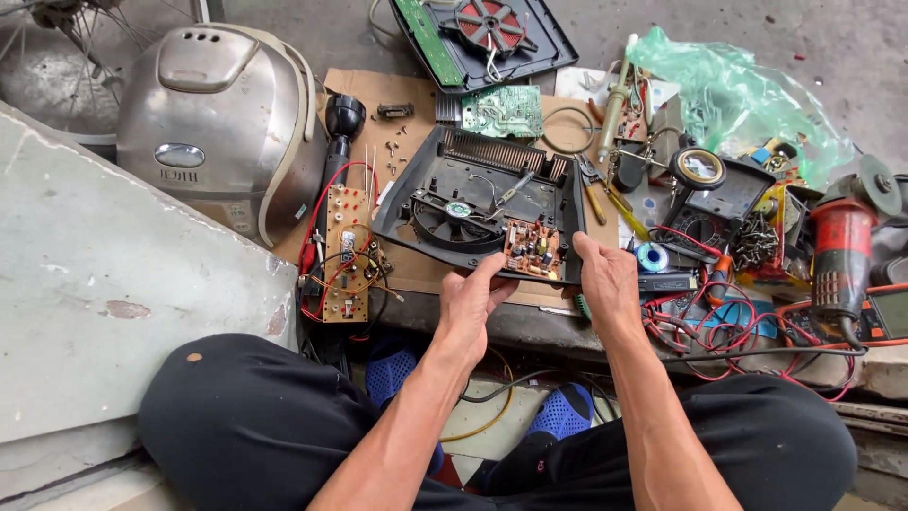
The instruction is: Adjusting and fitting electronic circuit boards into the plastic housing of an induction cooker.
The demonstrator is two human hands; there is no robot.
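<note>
Both hands grip one black plastic housing [473, 203] at its near edge, on the sheet of cardboard [421, 270] in the middle of the surface. The left hand [470, 305] pinches the rim just below the small brown circuit board [532, 249] seated inside; the right hand [605, 281] clasps the near right corner. One round fan [458, 220] sits in the housing. Left lie one yellow board [345, 251] with red wires and one silver rice cooker [222, 118]. One red angle grinder [840, 255] lies far right.
</note>
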